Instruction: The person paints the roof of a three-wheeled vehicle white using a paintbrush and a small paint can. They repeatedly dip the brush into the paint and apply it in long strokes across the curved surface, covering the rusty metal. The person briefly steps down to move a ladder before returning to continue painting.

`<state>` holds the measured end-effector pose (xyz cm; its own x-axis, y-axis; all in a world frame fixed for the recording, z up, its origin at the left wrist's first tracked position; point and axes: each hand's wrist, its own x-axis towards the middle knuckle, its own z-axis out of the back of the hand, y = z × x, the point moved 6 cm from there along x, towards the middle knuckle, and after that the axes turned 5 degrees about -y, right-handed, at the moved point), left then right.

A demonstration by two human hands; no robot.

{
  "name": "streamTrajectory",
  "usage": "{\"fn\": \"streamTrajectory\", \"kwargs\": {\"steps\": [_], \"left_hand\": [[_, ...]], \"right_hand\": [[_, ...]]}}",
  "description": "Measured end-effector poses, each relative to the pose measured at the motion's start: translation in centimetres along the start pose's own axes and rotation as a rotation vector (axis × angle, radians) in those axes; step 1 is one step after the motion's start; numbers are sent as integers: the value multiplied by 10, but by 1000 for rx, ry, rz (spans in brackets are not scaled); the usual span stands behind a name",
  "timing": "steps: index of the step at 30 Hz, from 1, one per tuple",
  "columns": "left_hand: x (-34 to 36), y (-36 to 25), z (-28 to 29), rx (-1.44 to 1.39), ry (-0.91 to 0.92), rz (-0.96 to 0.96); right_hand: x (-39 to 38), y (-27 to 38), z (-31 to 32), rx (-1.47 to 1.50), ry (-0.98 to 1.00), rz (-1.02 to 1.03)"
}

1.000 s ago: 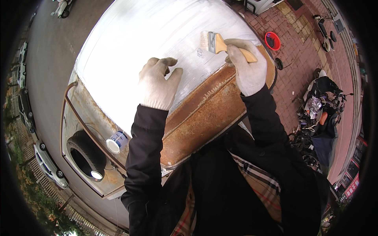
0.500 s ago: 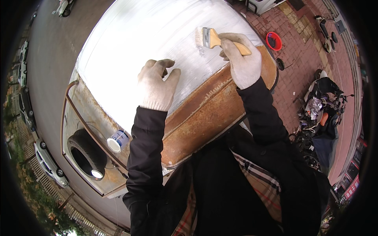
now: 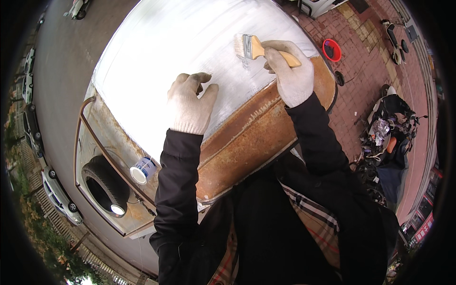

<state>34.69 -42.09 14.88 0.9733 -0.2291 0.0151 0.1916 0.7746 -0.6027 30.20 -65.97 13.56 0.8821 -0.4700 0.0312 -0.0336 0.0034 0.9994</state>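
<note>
My right hand [image 3: 293, 78], in an off-white glove, grips a paintbrush [image 3: 255, 46] with a yellow handle and metal band. Its pale bristles rest on the white-painted metal roof [image 3: 156, 57], beside a grey patch. My left hand [image 3: 190, 103], gloved alike, is over the white surface to the left, fingers bent and apart, holding nothing; whether it touches the roof I cannot tell. A rusty brown edge [image 3: 237, 147] runs along the roof's near side. A white-lidded paint can [image 3: 142, 169] stands left of my left forearm.
A black tyre [image 3: 88, 183] lies behind a rusty rail [image 3: 102, 140]. A red bucket [image 3: 332, 50] sits on brick paving at the right, near heaped scooters [image 3: 384, 142] with dark covers. Parked cars [image 3: 59, 194] line the road at the far left.
My right hand and the brush have moved a little up and leftward from a second ago. My left hand has barely moved.
</note>
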Motion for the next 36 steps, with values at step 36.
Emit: {"fn": "streamTrajectory", "kwargs": {"steps": [36], "left_hand": [[-4, 22, 11, -49, -29, 119]], "right_hand": [[15, -11, -35, -69, 159, -45]]}}
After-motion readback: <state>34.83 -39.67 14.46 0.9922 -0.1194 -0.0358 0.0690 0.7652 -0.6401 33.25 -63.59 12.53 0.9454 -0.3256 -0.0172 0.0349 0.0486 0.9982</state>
